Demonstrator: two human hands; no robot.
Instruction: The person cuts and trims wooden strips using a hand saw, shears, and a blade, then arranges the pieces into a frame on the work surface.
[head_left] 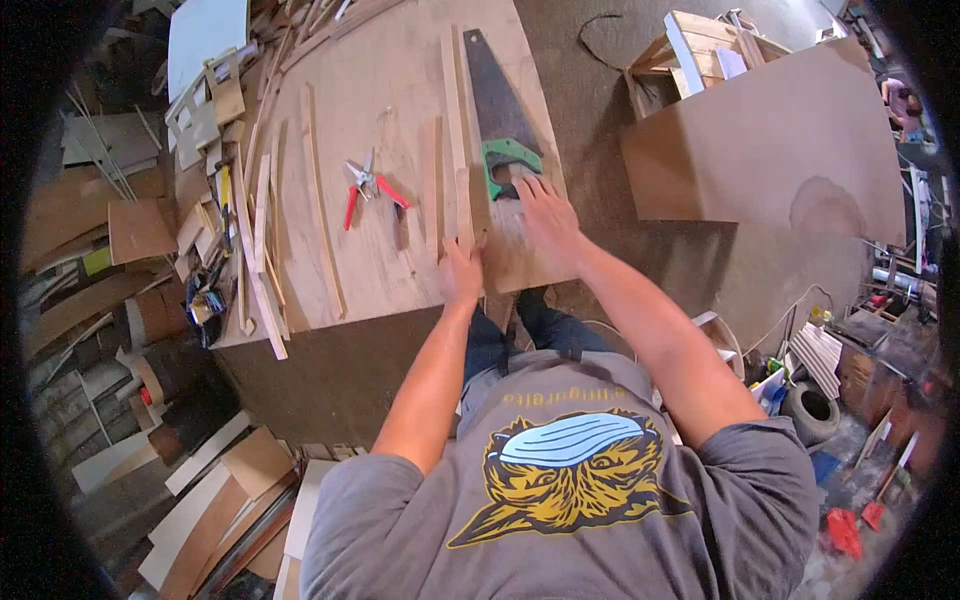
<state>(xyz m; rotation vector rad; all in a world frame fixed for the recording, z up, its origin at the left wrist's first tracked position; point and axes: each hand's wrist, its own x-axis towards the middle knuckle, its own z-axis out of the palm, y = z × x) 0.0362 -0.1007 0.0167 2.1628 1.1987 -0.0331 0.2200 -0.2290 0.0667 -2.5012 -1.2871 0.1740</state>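
Note:
My left hand (462, 272) is at the near edge of the plywood-topped table (370, 270), its fingers closed around the near end of a narrow wooden strip (463, 205). At the handsaw (497, 100), my right hand (546, 215) lies with fingers stretched out against the lower part of the green handle. The saw rests flat, its dark blade pointing away from me. Just left of the held strip are a second strip (431, 185) and a longer one (453, 95). Red-handled pliers or snips (370, 185) lie spread apart further left.
More thin strips (320, 200) and offcuts crowd the table's left side. Scrap boards (215, 515) are piled on the floor at lower left. To the right stands a large brown panel (740, 150) by a wooden frame (715, 50). A tire (810, 412) sits at lower right.

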